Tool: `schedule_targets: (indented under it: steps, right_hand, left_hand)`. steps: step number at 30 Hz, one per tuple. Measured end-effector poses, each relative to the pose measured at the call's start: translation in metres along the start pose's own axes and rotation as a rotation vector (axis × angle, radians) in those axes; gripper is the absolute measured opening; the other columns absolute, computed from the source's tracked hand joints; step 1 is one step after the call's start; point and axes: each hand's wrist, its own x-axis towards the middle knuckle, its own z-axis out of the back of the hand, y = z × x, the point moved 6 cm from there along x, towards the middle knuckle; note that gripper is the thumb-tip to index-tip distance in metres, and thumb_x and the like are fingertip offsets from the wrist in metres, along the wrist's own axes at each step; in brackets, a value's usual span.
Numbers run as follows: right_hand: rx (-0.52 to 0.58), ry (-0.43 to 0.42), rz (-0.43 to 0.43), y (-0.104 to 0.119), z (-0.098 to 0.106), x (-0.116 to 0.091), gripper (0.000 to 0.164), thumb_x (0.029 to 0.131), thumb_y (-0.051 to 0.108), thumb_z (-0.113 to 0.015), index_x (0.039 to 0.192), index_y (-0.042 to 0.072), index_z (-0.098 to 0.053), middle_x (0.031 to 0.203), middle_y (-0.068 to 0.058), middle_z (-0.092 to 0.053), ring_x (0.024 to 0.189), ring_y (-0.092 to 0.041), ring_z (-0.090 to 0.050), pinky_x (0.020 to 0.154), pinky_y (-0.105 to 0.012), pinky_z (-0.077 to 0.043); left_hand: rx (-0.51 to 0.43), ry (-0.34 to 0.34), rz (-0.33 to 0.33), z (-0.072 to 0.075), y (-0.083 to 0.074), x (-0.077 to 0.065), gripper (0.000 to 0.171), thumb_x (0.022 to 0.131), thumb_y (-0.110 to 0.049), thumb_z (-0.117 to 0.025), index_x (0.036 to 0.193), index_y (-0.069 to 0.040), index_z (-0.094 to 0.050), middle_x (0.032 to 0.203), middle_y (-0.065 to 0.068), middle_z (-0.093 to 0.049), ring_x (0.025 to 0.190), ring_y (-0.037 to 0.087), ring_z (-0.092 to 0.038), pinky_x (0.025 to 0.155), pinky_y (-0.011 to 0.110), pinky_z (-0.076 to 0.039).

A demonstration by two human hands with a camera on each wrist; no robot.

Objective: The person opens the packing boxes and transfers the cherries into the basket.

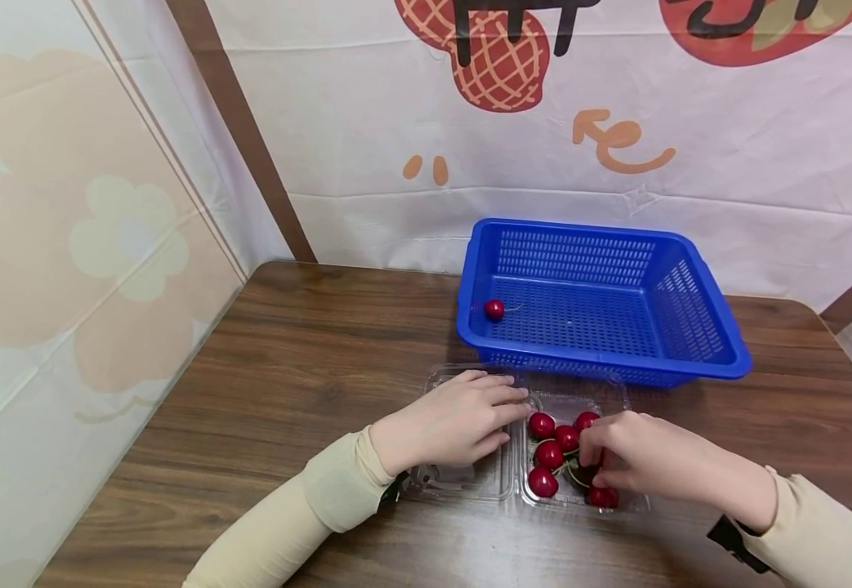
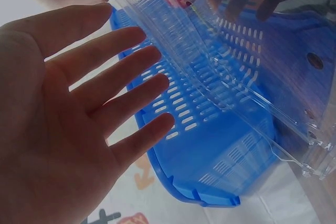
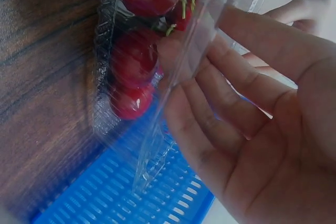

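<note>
A hinged clear plastic box (image 1: 527, 498) lies unfolded on the table. Its right half holds several dark red cherries (image 1: 542, 482) with green stems. My left hand (image 1: 462, 420) is over the left half, fingers spread and extended toward the middle edge; in the left wrist view its palm is bare. My right hand (image 1: 639, 453) reaches into the right half with bent fingers. The right wrist view shows its fingertips against or very near a cherry (image 3: 134, 59), with the thumb apart from them. Part of that contact is blurred by the plastic wall.
Behind the box stands a blue perforated basket (image 1: 720, 335), its front rim close to the box. One cherry (image 1: 494, 309) with a stem lies at its left side. The brown wooden table (image 1: 286, 367) ends at a printed cloth backdrop (image 1: 367, 122).
</note>
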Motion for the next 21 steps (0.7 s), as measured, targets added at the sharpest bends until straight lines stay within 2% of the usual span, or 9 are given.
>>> schedule_targets:
  steps: [11, 21]
  right_hand:
    - [-0.008, 0.079, -0.048, 0.001, -0.010, 0.001, 0.028, 0.061, 0.020, -0.078, 0.085, 0.021, -0.065, 0.080, 0.012, -0.061, 0.066, 0.001, -0.054, 0.055, -0.024, -0.050]
    - [-0.028, 0.058, -0.048, 0.000, -0.014, 0.002, 0.030, 0.058, 0.017, -0.078, 0.083, 0.024, -0.063, 0.077, 0.013, -0.059, 0.060, 0.002, -0.051, 0.049, -0.022, -0.047]
  left_hand:
    - [-0.010, -0.003, 0.000, 0.001, 0.000, 0.000, 0.043, 0.090, -0.030, -0.051, 0.131, -0.015, -0.055, 0.134, 0.004, -0.054, 0.126, 0.022, -0.042, 0.104, 0.041, -0.037]
    - [0.002, 0.000, 0.000, 0.001, 0.000, 0.001, 0.043, 0.090, -0.030, -0.051, 0.130, -0.016, -0.055, 0.134, 0.003, -0.054, 0.126, 0.022, -0.042, 0.104, 0.040, -0.037]
